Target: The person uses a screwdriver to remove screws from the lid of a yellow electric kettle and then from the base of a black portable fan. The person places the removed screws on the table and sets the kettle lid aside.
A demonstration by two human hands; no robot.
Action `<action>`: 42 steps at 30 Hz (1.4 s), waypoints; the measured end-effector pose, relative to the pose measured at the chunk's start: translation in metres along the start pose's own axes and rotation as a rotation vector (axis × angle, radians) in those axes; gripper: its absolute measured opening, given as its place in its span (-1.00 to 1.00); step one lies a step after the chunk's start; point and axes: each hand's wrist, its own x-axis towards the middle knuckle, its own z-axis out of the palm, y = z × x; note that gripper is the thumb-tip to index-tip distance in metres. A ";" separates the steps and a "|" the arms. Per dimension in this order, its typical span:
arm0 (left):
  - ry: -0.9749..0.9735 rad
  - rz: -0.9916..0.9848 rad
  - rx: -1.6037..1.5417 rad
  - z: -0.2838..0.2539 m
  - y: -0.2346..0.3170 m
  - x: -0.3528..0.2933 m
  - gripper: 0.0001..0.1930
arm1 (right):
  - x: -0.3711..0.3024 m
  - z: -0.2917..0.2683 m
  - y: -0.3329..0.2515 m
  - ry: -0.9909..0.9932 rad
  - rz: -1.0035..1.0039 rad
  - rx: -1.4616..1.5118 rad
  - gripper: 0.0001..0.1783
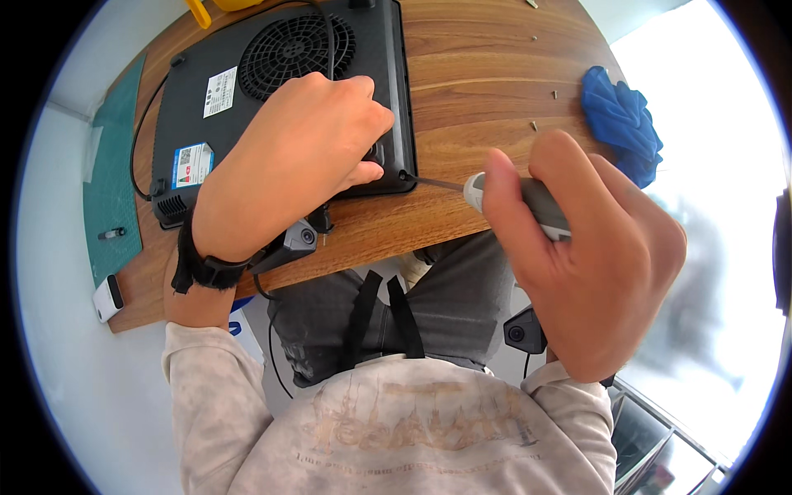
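A black induction cooker (183,99) lies upside down on the wooden table, its round fan grille (295,48) facing up. My left hand (309,136) rests on the near right part of its underside, fingers curled and thumb tucked in low. Whatever lies under those fingers is mostly hidden. In my right hand (598,239) is a screwdriver (540,206) with a grey and white handle, gripped between thumb and fingers. Its thin shaft points left, with the tip at the screw hole (403,175) in the cooker's near right corner.
Several small screws (534,126) lie scattered on the table (470,74) to the right. Beyond them is a crumpled blue cloth (623,124). A green cutting mat (111,181) with a small dark pen-like item (111,233) lies left, near a white box-shaped device (107,298). The cooker's black cord (134,157) loops alongside.
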 end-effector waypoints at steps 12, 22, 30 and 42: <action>0.025 0.047 0.046 0.005 -0.002 -0.002 -0.66 | 0.005 -0.004 0.012 -0.111 -0.042 -0.023 -0.57; -0.042 0.010 0.081 -0.004 0.004 0.001 -0.70 | -0.051 0.018 0.073 -0.363 0.138 0.250 -0.52; -0.076 -0.010 0.071 -0.004 0.003 0.003 -0.70 | -0.066 0.021 0.060 -0.395 0.272 0.289 -0.61; -0.113 0.044 0.216 -0.009 0.002 0.004 -0.69 | -0.091 0.024 0.060 -0.326 0.481 0.508 -0.77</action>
